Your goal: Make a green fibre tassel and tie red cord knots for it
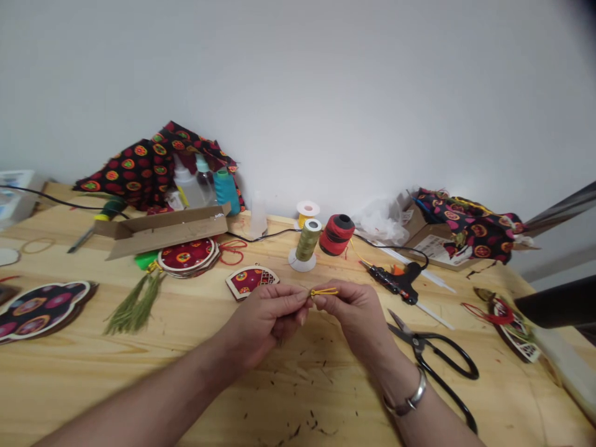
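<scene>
Both my hands meet over the middle of the wooden table (195, 379). A small yellow cord loop (325, 291) is pinched between them. My left hand (267, 320) grips its left end with closed fingers. My right hand (356, 313), with a metal bracelet on the wrist, pinches the right end. Black scissors (435, 354) lie just right of my right hand. A small patterned wooden piece (251, 279) lies just beyond my left hand.
Behind the hands stand an olive thread spool (307, 242), a red spool (337, 234) and a black glue gun (395, 279). A cardboard box (158, 231), glue bottles (205, 183), patterned fabric (149, 164), round ornaments (189, 254) and a green tassel (135, 304) lie left.
</scene>
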A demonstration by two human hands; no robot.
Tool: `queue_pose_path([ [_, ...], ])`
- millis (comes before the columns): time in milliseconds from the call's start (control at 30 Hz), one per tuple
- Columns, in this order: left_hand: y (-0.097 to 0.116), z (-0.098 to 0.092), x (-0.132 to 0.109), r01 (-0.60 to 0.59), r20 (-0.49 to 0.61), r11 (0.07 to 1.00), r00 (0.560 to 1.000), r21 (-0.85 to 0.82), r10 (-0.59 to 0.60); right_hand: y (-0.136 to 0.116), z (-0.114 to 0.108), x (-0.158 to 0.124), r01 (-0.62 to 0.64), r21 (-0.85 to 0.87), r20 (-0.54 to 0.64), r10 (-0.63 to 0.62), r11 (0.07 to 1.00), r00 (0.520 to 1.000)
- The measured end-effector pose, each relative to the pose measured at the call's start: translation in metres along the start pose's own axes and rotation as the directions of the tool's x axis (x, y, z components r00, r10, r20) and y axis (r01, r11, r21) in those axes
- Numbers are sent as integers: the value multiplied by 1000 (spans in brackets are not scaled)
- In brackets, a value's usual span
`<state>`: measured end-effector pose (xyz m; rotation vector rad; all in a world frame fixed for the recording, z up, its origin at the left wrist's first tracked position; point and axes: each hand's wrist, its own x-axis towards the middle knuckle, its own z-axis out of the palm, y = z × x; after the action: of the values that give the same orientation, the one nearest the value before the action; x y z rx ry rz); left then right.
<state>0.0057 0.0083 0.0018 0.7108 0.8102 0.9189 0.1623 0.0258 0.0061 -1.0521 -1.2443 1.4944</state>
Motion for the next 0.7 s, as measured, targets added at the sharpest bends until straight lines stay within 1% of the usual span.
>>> queue_pose_path([
  [200,-2,3,-2,-51,-55,994,997,101,57,-1,1,0,-6,-46,-24,5,999,1000],
  [267,-2,3,-2,-60,-46,990,997,124,66,0,1,-1,-15,-52,-20,14,999,1000],
  [400,0,3,-1,-73,-37,979,996,189,81,0,0,-1,-36,4,17,36,999,999],
  [467,2,3,0,-79,-65,970,993,230,96,0,-1,-2,-35,21,9,35,999,999],
  [500,2,4,0,-92,-97,960,988,265,122,0,-2,-2,-31,18,-6,31,999,1000],
  [533,2,4,0,-123,-142,939,974,322,177,0,-2,-1,-25,9,-27,26,1000,999],
  [567,2,4,0,-170,-190,898,946,405,264,0,-3,-1,-21,-1,-46,21,1000,999],
  [600,2,4,-1,-225,-219,833,900,506,377,0,-3,-1,-20,-9,-60,19,1000,998],
  [633,2,4,-3,-275,-222,745,842,608,492,-1,-3,-1,-22,-15,-67,21,1000,998],
  [667,2,5,-4,-314,-197,653,787,689,585,-1,-3,-1,-26,-19,-70,24,999,997],
  [700,1,5,-6,-341,-157,581,751,739,641,-1,-3,-1,-29,-23,-66,28,999,997],
])
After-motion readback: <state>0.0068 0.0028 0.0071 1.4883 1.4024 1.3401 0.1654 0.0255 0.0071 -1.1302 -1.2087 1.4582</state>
